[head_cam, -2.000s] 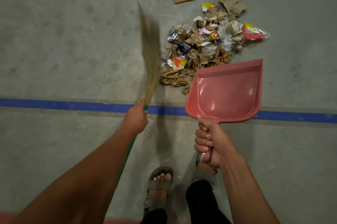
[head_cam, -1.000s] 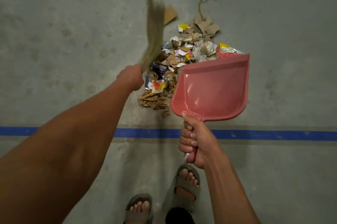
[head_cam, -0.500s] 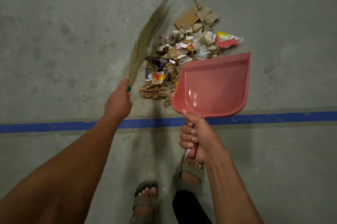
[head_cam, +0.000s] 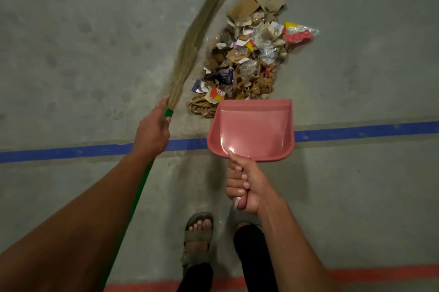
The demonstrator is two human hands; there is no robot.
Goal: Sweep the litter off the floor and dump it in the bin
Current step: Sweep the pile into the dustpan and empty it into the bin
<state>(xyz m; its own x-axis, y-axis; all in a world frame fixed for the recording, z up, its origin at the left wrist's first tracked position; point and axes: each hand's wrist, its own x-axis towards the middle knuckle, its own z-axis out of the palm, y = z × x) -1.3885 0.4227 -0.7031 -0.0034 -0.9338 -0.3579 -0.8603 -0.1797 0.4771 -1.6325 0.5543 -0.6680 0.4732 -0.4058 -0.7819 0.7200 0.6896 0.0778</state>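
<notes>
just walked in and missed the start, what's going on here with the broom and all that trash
A person is sweeping up. Their left hand holds a straw broom with a green handle, its bristles lying left of a heap of torn cardboard, paper and plastic wrappers. Their right hand grips an empty pink plastic dustpan, its open edge at the near side of the heap. All the litter is on the grey concrete floor. No bin is in view.
</notes>
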